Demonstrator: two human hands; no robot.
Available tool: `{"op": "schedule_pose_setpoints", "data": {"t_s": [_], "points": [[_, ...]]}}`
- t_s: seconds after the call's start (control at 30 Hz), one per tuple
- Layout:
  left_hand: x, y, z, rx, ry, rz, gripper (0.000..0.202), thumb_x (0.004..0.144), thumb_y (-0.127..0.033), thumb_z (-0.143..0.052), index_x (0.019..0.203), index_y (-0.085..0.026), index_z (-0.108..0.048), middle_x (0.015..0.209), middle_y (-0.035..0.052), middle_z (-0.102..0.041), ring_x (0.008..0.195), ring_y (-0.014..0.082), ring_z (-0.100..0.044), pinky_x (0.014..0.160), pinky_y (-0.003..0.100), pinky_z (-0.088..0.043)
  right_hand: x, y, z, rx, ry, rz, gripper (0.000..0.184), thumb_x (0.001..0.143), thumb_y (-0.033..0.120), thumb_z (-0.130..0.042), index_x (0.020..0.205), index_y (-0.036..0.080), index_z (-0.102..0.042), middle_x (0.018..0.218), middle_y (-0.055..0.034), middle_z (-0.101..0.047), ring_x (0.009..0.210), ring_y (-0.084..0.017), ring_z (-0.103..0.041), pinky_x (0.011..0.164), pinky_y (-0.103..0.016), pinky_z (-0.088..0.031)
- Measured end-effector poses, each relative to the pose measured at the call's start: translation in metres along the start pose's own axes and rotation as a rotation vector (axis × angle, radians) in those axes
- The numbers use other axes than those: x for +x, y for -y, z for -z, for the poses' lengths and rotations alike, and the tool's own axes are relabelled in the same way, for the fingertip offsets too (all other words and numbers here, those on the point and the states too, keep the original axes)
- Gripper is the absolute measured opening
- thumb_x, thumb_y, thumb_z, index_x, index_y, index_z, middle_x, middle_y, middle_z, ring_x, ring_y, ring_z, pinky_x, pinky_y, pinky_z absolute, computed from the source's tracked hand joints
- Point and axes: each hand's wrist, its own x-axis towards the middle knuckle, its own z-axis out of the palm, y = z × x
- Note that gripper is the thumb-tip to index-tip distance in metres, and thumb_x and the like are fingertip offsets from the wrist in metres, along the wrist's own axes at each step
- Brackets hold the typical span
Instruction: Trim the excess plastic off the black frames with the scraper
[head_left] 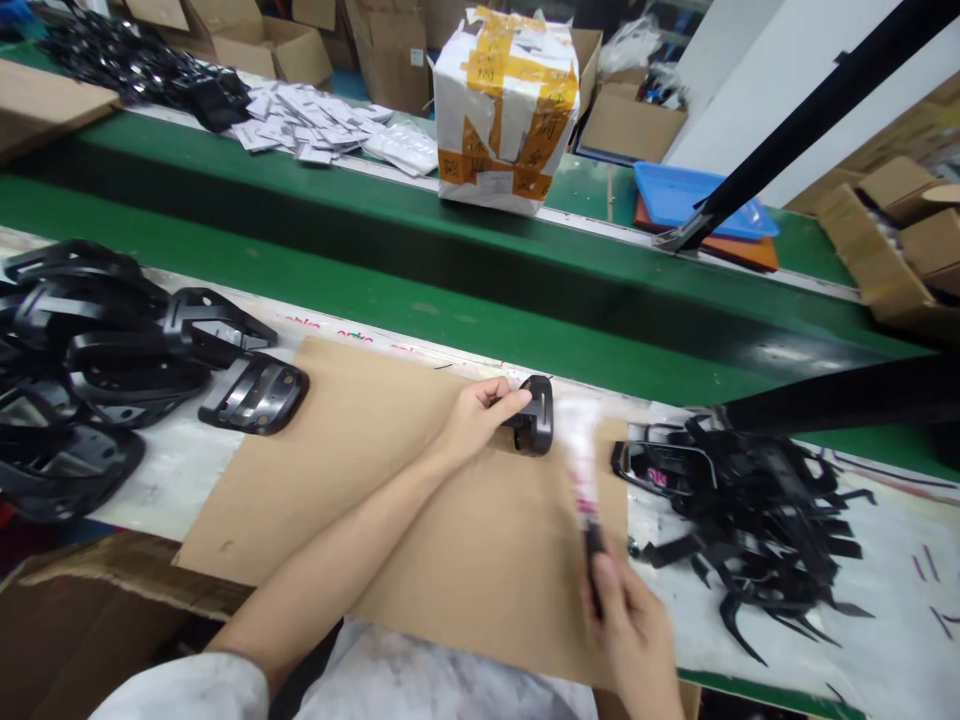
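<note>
My left hand [480, 412] is closed on a small black plastic part [535, 414], holding it upright on the far edge of a brown cardboard sheet [390, 500]. My right hand [634, 630], smeared by motion, grips a slim tool with a black handle and a whitish, pink-marked upper part [583, 480] that points toward the black part. The tool's tip sits just right of the part.
A heap of black plastic frames [82, 370] lies at the left, and one separate frame [255, 392] next to it. Black trimmed strips [757, 510] pile at the right. Beyond runs a green conveyor [375, 260] with a taped white box [506, 105], white packets and cardboard boxes.
</note>
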Motion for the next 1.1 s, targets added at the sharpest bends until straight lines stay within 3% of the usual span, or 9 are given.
{"op": "schedule_pose_setpoints", "data": {"t_s": [0.1, 0.17, 0.3, 0.4, 0.47, 0.63, 0.87, 1.0, 1.1], "points": [[0.000, 0.001, -0.001, -0.005, 0.005, 0.015, 0.056, 0.078, -0.061, -0.076, 0.061, -0.021, -0.040, 0.060, -0.0058, -0.038, 0.061, 0.0103, -0.034, 0.062, 0.026, -0.029, 0.011, -0.002, 0.000, -0.137, 0.174, -0.031, 0.063, 0.095, 0.064, -0.062, 0.136, 0.018, -0.073, 0.058, 0.0000, -0.055, 0.047, -0.017, -0.048, 0.040, -0.028, -0.041], [0.000, 0.000, -0.001, -0.007, 0.004, 0.019, 0.057, 0.079, -0.061, -0.075, 0.061, -0.021, -0.039, 0.060, -0.0060, -0.037, 0.060, 0.0102, -0.032, 0.061, 0.026, -0.028, 0.013, 0.002, 0.004, -0.131, 0.167, -0.024, 0.063, 0.095, 0.064, -0.064, 0.138, 0.018, -0.072, 0.059, 0.0013, -0.052, 0.050, -0.016, -0.047, 0.043, -0.027, -0.040], [0.000, -0.001, -0.002, 0.005, 0.005, 0.001, 0.057, 0.080, -0.059, -0.075, 0.060, -0.021, -0.038, 0.060, -0.0061, -0.033, 0.061, 0.0102, -0.029, 0.061, 0.027, -0.025, 0.002, 0.006, 0.006, 0.016, -0.064, -0.018, 0.063, 0.091, 0.064, -0.070, 0.134, 0.018, -0.073, 0.068, 0.0006, -0.057, 0.050, -0.012, -0.043, 0.040, -0.024, -0.035], [0.001, 0.000, -0.003, 0.009, -0.006, 0.006, 0.059, 0.080, -0.061, -0.075, 0.059, -0.021, -0.037, 0.060, -0.0061, -0.031, 0.060, 0.0103, -0.028, 0.060, 0.027, -0.025, -0.008, 0.002, -0.004, 0.147, -0.233, 0.030, 0.064, 0.096, 0.063, -0.064, 0.143, 0.021, -0.065, 0.072, 0.0009, -0.058, 0.047, -0.011, -0.043, 0.039, -0.023, -0.036], [0.001, 0.001, -0.003, 0.008, -0.012, 0.009, 0.060, 0.078, -0.063, -0.075, 0.059, -0.021, -0.037, 0.060, -0.0062, -0.031, 0.060, 0.0102, -0.028, 0.060, 0.027, -0.025, -0.009, -0.001, -0.010, 0.085, -0.180, 0.050, 0.065, 0.098, 0.065, -0.059, 0.143, 0.019, -0.065, 0.067, 0.0005, -0.058, 0.046, -0.013, -0.046, 0.040, -0.024, -0.039], [0.001, 0.002, -0.004, -0.013, 0.000, 0.002, 0.059, 0.078, -0.062, -0.076, 0.059, -0.021, -0.038, 0.059, -0.0061, -0.035, 0.060, 0.0103, -0.031, 0.061, 0.026, -0.028, 0.000, -0.002, -0.009, -0.193, 0.138, 0.015, 0.066, 0.095, 0.066, -0.061, 0.137, 0.017, -0.073, 0.058, -0.0009, -0.059, 0.049, -0.020, -0.053, 0.043, -0.028, -0.045], [0.001, 0.004, -0.006, -0.010, 0.005, -0.002, 0.057, 0.079, -0.060, -0.076, 0.059, -0.021, -0.040, 0.060, -0.0063, -0.034, 0.060, 0.0098, -0.031, 0.060, 0.026, -0.027, -0.007, -0.008, -0.011, -0.046, -0.046, 0.025, 0.067, 0.095, 0.068, -0.059, 0.136, 0.016, -0.073, 0.073, -0.0062, -0.069, 0.055, -0.020, -0.058, 0.042, -0.028, -0.044], [0.003, 0.006, -0.005, -0.061, 0.016, -0.001, 0.055, 0.080, -0.056, -0.078, 0.059, -0.020, -0.041, 0.060, -0.0058, -0.039, 0.060, 0.0091, -0.034, 0.061, 0.026, -0.028, 0.001, -0.005, -0.009, -0.126, 0.132, -0.024, 0.068, 0.097, 0.065, -0.059, 0.141, 0.014, -0.069, 0.057, 0.0012, -0.052, 0.047, -0.017, -0.046, 0.040, -0.027, -0.037], [0.008, 0.003, 0.000, -0.214, -0.001, 0.069, 0.058, 0.074, -0.057, -0.082, 0.059, -0.021, -0.040, 0.055, -0.0077, -0.033, 0.054, 0.0076, -0.028, 0.056, 0.026, -0.024, 0.003, 0.000, -0.001, -0.113, 0.129, -0.010, 0.063, 0.097, 0.065, -0.060, 0.137, 0.017, -0.070, 0.060, 0.0012, -0.054, 0.049, -0.017, -0.047, 0.042, -0.027, -0.038]]}}
